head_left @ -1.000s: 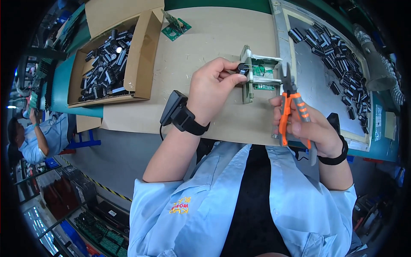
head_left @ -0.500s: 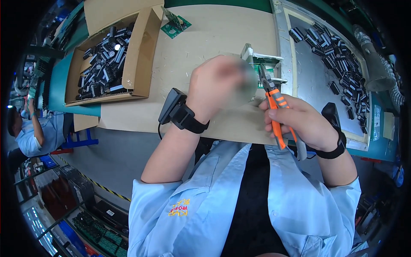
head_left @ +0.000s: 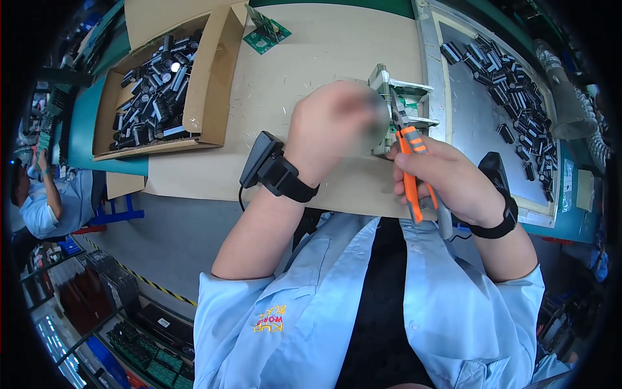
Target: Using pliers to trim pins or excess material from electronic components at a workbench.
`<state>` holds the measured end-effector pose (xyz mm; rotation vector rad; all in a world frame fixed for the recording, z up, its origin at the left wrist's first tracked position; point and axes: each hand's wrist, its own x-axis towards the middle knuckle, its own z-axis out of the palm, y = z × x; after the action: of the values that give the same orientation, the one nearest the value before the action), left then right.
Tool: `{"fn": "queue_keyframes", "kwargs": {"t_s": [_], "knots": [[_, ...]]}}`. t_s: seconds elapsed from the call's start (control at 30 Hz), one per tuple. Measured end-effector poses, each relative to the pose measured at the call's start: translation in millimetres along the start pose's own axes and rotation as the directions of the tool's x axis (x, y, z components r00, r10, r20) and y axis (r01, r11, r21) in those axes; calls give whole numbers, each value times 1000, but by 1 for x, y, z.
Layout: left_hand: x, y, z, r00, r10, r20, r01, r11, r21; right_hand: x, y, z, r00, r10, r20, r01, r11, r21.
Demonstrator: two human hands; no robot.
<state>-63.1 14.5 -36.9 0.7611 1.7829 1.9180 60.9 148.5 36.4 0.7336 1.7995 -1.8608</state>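
In the right hand (head_left: 447, 174), orange-and-grey pliers (head_left: 409, 138) are gripped, their tip held over a pale frame (head_left: 421, 121) with a green board (head_left: 411, 108) on the worktop (head_left: 278, 84), while at the frame's left end the left hand (head_left: 326, 124) is partly blurred and its grasp cannot be told.

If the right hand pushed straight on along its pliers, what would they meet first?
Probably the pale upright plate: the pliers in the right hand point toward it, though depth is unclear.
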Motion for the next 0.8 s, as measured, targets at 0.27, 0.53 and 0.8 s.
{"fn": "queue_keyframes", "kwargs": {"t_s": [0.27, 0.53, 0.8], "knots": [[-1, 4, -1, 999, 49, 1, -49, 998, 46, 2, 3, 8, 999, 17, -42, -17, 1000, 1], [0, 2, 0, 997, 71, -1, -71, 994, 83, 7, 11, 8, 997, -42, -61, 38, 997, -63], [-1, 0, 0, 997, 78, 5, -78, 995, 67, 8, 14, 5, 996, -87, -36, 85, 995, -60]]}}
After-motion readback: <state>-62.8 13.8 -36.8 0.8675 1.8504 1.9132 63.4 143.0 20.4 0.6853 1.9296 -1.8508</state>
